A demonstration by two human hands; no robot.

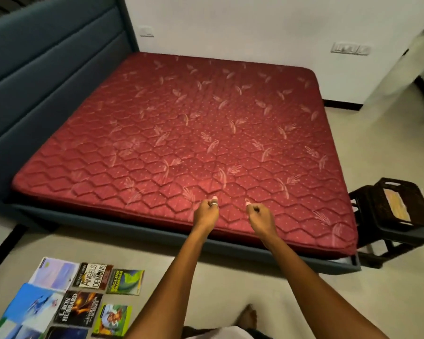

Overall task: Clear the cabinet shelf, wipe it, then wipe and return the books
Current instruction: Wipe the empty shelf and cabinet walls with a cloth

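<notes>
1. Both bare arms reach forward from the near edge toward the near side of a red quilted mattress (181, 133) printed with pale feather shapes.
2. The left hand (206, 212) has its fingers curled into a loose fist with the thumb raised; a ring shows on one finger, and the grip holds nothing.
3. The right hand (258, 215) is curled the same way, thumb up, its grip also empty. The two hands are near each other but apart, over the mattress's near border.
4. The mattress lies on a low bed with a dark blue padded headboard (47, 69) running along the left.
5. The paperback books (83, 297) lie flat, covers up, in rows on the pale tiled floor (206, 277) at the near left, well apart from the hands. Titles readable include "Angels & Demons" and "English Grammar"; the nearest ones are cut off by the frame edge.
6. A dark woven wicker stool (399, 204) stands at the right, just beside the bed's near right corner; something pale and orange rests on it, possibly a book, too blurred to tell.
</notes>
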